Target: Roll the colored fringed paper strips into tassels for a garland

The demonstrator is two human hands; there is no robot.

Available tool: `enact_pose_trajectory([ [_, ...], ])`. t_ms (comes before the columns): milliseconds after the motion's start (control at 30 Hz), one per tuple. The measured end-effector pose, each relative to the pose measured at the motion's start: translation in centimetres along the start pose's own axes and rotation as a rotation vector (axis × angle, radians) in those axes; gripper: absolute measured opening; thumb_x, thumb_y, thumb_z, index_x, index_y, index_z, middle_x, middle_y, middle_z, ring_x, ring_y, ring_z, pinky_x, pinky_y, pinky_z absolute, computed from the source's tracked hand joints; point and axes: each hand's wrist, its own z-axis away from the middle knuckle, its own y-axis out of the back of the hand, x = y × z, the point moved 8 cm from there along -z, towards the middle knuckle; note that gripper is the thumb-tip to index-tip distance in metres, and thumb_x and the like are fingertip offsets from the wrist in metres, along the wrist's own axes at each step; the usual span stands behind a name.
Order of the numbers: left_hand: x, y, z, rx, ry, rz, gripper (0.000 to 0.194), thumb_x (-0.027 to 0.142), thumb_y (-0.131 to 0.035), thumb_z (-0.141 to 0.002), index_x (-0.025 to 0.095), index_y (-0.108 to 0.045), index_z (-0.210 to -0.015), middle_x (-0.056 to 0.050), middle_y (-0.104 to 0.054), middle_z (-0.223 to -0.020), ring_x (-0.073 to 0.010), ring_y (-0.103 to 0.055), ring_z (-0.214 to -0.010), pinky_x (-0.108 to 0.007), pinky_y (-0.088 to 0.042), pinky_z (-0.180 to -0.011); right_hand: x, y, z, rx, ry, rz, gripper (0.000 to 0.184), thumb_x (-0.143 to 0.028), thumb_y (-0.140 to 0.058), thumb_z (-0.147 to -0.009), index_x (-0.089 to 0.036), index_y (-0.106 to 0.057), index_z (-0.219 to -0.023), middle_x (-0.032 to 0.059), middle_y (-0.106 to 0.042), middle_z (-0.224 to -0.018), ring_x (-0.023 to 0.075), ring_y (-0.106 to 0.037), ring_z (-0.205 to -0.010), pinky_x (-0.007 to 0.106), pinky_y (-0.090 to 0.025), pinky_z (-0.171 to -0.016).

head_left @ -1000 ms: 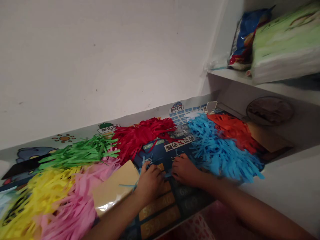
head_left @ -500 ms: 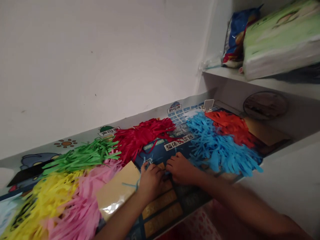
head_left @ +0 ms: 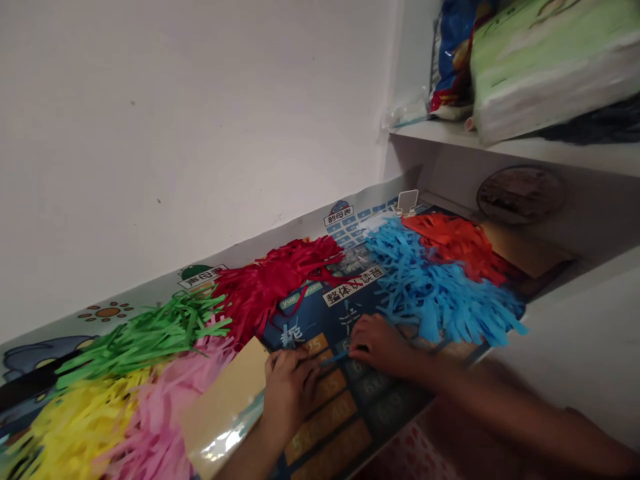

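Both my hands rest on a printed desk mat [head_left: 345,407] with number boxes. My left hand [head_left: 289,390] is curled, knuckles up, next to a tan sheet of card [head_left: 223,400]. My right hand [head_left: 377,343] is closed in a pinch on a thin blue paper strip [head_left: 334,359] that runs between the two hands. Just right of it lies a pile of blue paper strips [head_left: 435,290]. A red strip pile [head_left: 273,283] lies behind my hands.
Green [head_left: 140,330], yellow [head_left: 70,420] and pink [head_left: 155,413] strip piles fill the left; an orange pile [head_left: 457,243] sits at the back right. A white wall stands behind. A shelf [head_left: 500,143] at the upper right holds packaged goods. A round dark object [head_left: 520,193] sits below it.
My hands have drawn slightly apart and a blue strip now shows stretched between them. The camera has shifted, so the scene sits further left.
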Motion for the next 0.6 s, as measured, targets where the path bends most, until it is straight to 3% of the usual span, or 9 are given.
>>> enact_pose_trajectory([
  [133, -0.2, -0.5, -1.0, -0.102, 0.116, 0.012, 0.013, 0.022, -0.057, -0.086, 0.023, -0.069, -0.081, -0.004, -0.068, -0.088, -0.0234, -0.057, -0.09, -0.043, -0.036, -0.083, 0.3, 0.5, -0.6, -0.02, -0.09, -0.001, 0.011, -0.031, -0.071, -0.083, -0.021, -0.07, -0.078, 0.0007, -0.065, -0.087, 0.0184, -0.054, -0.089, 0.031, -0.03, -0.075],
  [267, 0.1, -1.1, -1.7, -0.166, 0.161, -0.157, 0.007, 0.02, -0.062, -0.082, 0.021, -0.065, -0.077, -0.004, -0.066, -0.085, -0.025, -0.055, -0.088, -0.046, -0.035, -0.084, -0.2, 0.6, -1.0, -0.029, -0.13, 0.053, 0.009, -0.028, -0.07, -0.081, -0.02, -0.067, -0.078, 0.003, -0.064, -0.086, 0.0218, -0.052, -0.088, 0.035, -0.029, -0.075],
  [333, 1.1, -1.6, -1.7, -0.181, 0.037, -0.22, 0.006, 0.019, -0.065, -0.081, 0.025, -0.067, -0.083, -0.002, -0.067, -0.086, -0.0246, -0.055, -0.09, -0.05, -0.032, -0.09, -1.3, 0.4, -1.0, -0.04, -0.032, 0.125, 0.004, -0.023, -0.068, -0.082, -0.02, -0.067, -0.082, 0.0039, -0.065, -0.087, 0.023, -0.051, -0.091, 0.037, -0.029, -0.078],
  [433, 2.9, -2.2, -1.0, -0.172, -0.204, -0.263, 0.018, 0.02, -0.069, -0.08, 0.03, -0.066, -0.094, 0.003, -0.069, -0.084, -0.0234, -0.055, -0.094, -0.054, -0.023, -0.1, -3.6, -0.2, -0.5, -0.042, 0.268, 0.303, 0.007, -0.016, -0.061, -0.088, -0.018, -0.067, -0.085, 0.0043, -0.067, -0.087, 0.0237, -0.05, -0.096, 0.043, -0.028, -0.086],
  [500, 3.5, -2.6, -0.7, -0.189, -0.262, -0.29, 0.019, 0.017, -0.068, -0.08, 0.027, -0.066, -0.096, 0.003, -0.069, -0.086, -0.023, -0.056, -0.095, -0.054, -0.021, -0.104, -4.6, -0.5, 0.0, -0.026, 0.418, 0.388, 0.014, -0.014, -0.056, -0.09, -0.017, -0.067, -0.082, 0.0045, -0.067, -0.083, 0.0238, -0.05, -0.095, 0.045, -0.026, -0.091],
  [600, 4.0, -2.9, -1.4, -0.2, -0.249, -0.298, 0.013, 0.011, -0.061, -0.081, 0.022, -0.067, -0.083, 0.0, -0.067, -0.079, -0.0227, -0.058, -0.088, -0.056, -0.019, -0.107, -5.4, -1.2, 0.2, -0.066, 0.513, 0.427, 0.018, -0.013, -0.054, -0.09, -0.015, -0.069, -0.079, 0.0061, -0.066, -0.081, 0.0242, -0.05, -0.093, 0.045, -0.027, -0.092],
])
